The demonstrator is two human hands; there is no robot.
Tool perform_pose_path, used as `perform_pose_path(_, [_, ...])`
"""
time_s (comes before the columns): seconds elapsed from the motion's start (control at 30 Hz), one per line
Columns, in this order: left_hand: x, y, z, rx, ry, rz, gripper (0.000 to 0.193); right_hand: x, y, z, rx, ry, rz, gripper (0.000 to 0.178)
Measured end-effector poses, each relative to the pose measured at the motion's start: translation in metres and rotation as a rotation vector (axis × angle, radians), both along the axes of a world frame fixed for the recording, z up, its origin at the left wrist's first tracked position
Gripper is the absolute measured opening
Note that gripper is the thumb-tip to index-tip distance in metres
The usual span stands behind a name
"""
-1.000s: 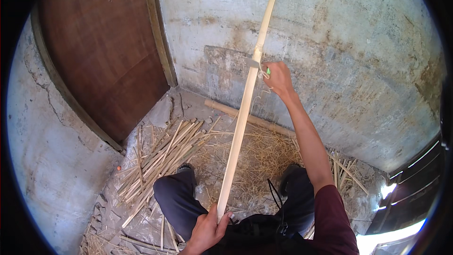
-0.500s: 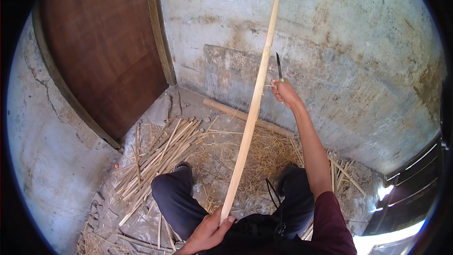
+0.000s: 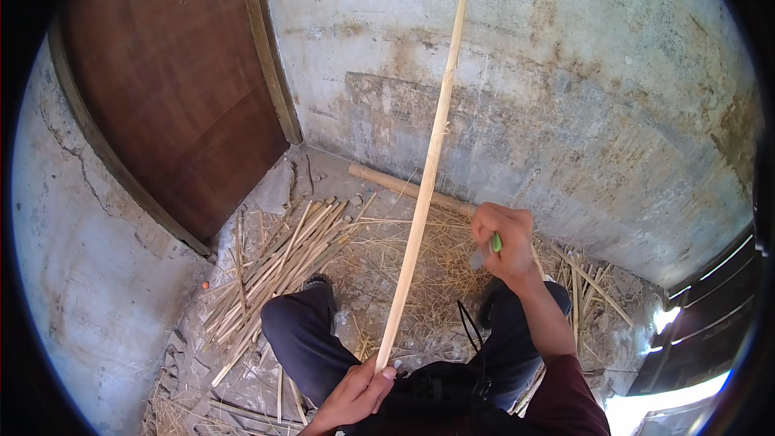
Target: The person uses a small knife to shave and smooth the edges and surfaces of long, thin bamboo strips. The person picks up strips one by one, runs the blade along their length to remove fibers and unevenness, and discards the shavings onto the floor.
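A long pale split-bamboo strip (image 3: 421, 210) slants up and away from my lap, its far end in front of the wall. My left hand (image 3: 355, 397) is closed round its near end, thumb on top. Small frayed slivers stick out around its upper half. Off to the right of the strip, apart from it, my right hand (image 3: 507, 244) grips a knife (image 3: 496, 242) with a green handle. The blade, smeared by motion, shows below the fist on its left side.
A pile of thin bamboo sticks (image 3: 278, 262) lies on the floor at left. A thicker bamboo pole (image 3: 395, 183) rests along the wall's foot. Shavings (image 3: 448, 266) cover the floor between my legs. More sticks (image 3: 588, 295) lie at right. A brown door (image 3: 178, 89) stands at far left.
My right hand has come down and nearer with the knife, its blade turning from upward to down-left. The bamboo strip's far end has shifted slightly left; my left hand still holds it.
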State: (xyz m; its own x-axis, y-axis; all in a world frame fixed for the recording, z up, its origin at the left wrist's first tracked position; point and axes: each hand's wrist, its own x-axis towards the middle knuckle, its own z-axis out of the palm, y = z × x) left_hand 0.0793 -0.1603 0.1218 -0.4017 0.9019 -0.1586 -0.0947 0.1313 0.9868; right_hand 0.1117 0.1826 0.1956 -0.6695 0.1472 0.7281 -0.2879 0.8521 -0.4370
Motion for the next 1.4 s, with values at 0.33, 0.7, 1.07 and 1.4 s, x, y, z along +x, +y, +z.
perform_pose_path(0.33, [0.006, 0.005, 0.004, -0.049, 0.159, 0.045, 0.023, -0.002, -0.033, -0.027, 0.116, -0.438, -0.172, 0.016])
perform_pose_path(0.7, [0.003, 0.004, -0.011, 0.020, 0.291, 0.066, 0.020, -0.055, -0.010, -0.041, 0.007, -0.326, -0.251, 0.020])
perform_pose_path(1.07, [-0.002, 0.000, -0.002, -0.068, 0.354, 0.122, 0.026, -0.080, 0.017, -0.055, 0.107, -0.310, -0.207, 0.018])
perform_pose_path(1.4, [-0.001, -0.002, 0.005, -0.043, 0.429, 0.196, 0.026, -0.078, -0.012, -0.045, 0.013, -0.221, -0.189, 0.012])
